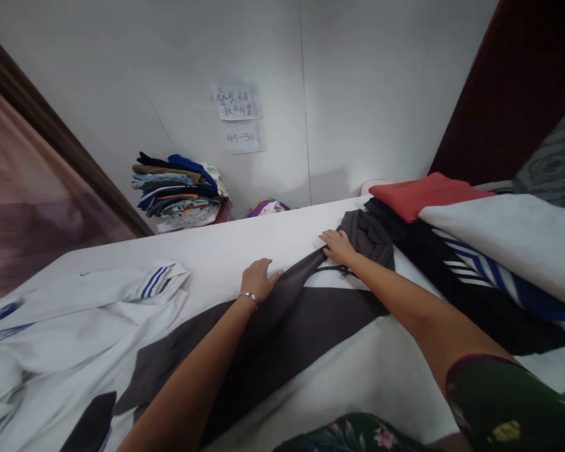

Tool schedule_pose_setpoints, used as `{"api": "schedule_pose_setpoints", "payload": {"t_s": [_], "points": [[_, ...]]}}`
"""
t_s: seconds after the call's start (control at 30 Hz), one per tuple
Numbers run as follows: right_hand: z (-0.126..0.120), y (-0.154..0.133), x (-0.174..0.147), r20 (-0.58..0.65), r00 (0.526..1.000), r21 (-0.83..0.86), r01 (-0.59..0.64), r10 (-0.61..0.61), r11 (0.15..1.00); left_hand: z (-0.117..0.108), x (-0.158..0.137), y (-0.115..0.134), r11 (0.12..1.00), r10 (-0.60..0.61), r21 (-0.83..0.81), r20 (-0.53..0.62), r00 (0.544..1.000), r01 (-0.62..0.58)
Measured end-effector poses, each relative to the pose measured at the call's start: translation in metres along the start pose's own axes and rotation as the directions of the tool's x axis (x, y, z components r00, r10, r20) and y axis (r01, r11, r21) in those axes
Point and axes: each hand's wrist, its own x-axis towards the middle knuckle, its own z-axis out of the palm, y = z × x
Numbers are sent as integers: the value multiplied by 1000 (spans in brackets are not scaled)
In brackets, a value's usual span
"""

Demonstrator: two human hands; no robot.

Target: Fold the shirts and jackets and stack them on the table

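A dark grey and white hooded jacket (292, 320) lies spread in front of me, its bunched hood (367, 235) at the far right end. A zipper runs near the hood. My left hand (260, 280), with a bracelet on the wrist, rests at the jacket's far edge, thumb apart from the fingers. Beside the hood, my right hand (339, 248) lies on the grey fabric with its fingers stretched out and slightly spread. Neither hand is closed around the cloth.
White clothes with blue stripes (89, 307) lie on the left of the white table (254, 232). At right is a pile with a red garment (428, 191) and a white one (508, 232). Folded clothes (179, 188) are stacked beyond the table. Handwritten paper signs (239, 103) hang on the wall.
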Motion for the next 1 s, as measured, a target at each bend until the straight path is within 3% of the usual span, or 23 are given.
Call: {"api": "schedule_pose_setpoints", "payload": {"t_s": [0.07, 0.13, 0.23, 0.33, 0.47, 0.67, 0.73, 0.83, 0.93, 1.0], "points": [[1, 2, -7, 8, 999, 35, 39, -39, 999, 6, -15, 11, 994, 113, 6, 30, 993, -113], [-3, 12, -10, -4, 999, 67, 35, -35, 997, 15, -27, 20, 987, 158, -9, 155, 975, -158], [-23, 46, -10, -126, 987, 99, -87, 99, 991, 24, -34, 24, 989, 147, -29, 225, 963, -144], [-48, 92, -12, -232, 917, 148, -297, 325, 943, 26, -33, 23, 990, 143, -33, 201, 969, -139], [-55, 141, -18, -181, 832, 241, -479, 524, 844, 26, -32, 20, 990, 141, -34, 190, 972, -137], [-36, 161, -4, -61, 738, 404, -598, 672, 693, 28, -34, 20, 990, 138, -35, 176, 975, -134], [-35, 160, 2, -50, 719, 484, -590, 693, 647, 27, -34, 21, 990, 138, -40, 179, 974, -133], [-45, 154, 9, -80, 727, 636, -489, 682, 597, 26, -34, 21, 991, 137, -40, 186, 973, -131], [-68, 146, 11, -185, 735, 756, -317, 652, 573, 27, -34, 20, 990, 138, -37, 182, 974, -134], [-86, 142, 7, -280, 710, 787, -215, 646, 578, 28, -34, 20, 990, 138, -38, 178, 974, -134]]}}
